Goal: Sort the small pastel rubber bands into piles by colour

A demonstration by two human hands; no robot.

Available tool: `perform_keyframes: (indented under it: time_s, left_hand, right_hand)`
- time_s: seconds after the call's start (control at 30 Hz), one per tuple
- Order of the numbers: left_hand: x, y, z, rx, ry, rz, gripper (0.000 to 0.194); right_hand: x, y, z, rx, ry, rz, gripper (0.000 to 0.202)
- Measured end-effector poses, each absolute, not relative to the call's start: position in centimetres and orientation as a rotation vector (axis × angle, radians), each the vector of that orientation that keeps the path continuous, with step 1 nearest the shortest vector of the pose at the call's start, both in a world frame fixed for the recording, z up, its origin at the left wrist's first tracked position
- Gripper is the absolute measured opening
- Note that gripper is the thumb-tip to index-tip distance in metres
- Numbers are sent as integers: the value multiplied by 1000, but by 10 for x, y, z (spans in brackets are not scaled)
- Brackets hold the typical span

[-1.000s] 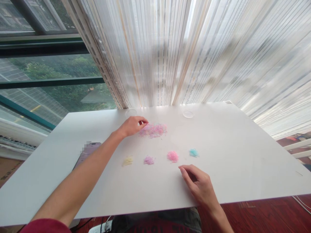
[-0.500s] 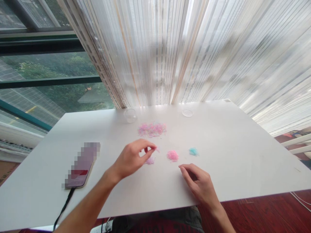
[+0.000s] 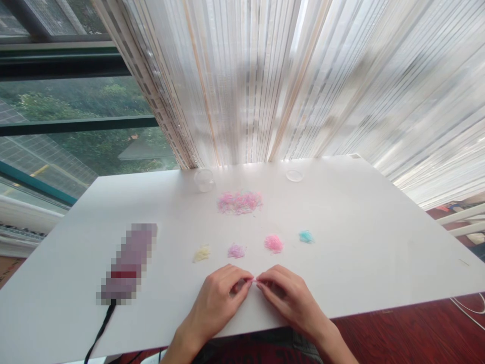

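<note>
Close to the table's front edge, my left hand [image 3: 223, 296] and my right hand [image 3: 288, 296] face each other with their fingertips pinched. A tiny pink strand [image 3: 254, 280], which looks like a small rubber band, spans the narrow gap between them. Just beyond the hands lie small sorted heaps of the same thin pieces: a yellow pile [image 3: 201, 253], a purple pile [image 3: 236, 251], a bright pink pile [image 3: 273, 243] and a turquoise pile [image 3: 306, 236]. Farther back is a larger mixed pile [image 3: 239, 202], mostly pink and lilac.
On the white table [image 3: 371, 242] a clear round tub [image 3: 204, 181] stands at the back, and a clear lid [image 3: 294, 175] lies right of it. A phone [image 3: 127, 263], blurred out, rests at left with a black cable [image 3: 101, 331]. String curtains [image 3: 257, 86] hang along the far edge.
My left hand has come back toward me from near the mixed pile, uncovering the yellow pile. My right hand has shifted left and nearer, and both hands now meet at the pink strand.
</note>
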State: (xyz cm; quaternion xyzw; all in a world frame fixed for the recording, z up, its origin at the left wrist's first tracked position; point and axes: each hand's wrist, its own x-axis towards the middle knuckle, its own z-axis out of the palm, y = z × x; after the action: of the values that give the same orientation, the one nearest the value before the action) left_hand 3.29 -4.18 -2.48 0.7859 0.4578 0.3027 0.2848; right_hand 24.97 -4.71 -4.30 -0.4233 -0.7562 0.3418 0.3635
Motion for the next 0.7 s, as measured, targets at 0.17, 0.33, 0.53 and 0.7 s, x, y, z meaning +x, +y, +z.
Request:
perform_keyframes:
  time_s: [0.17,0.33,0.53,0.7]
  left_hand:
    - [31,-44,-33,2118,1211,857,10]
    - [33,-45,-34,2052,1234,873,10]
    - [32,-47,-31,2053,1227,897,7]
    - [30,-48,-32,2067,1236,897,3]
  right_hand:
    - [250,-47,-45,-1116,-1964,799,13]
    - [250,-48,-44,-1116,-1953,768,13]
    - [250,-45,-41,-1141,-1918,804,12]
    - [251,-43,-39,-1159,-1889,827,13]
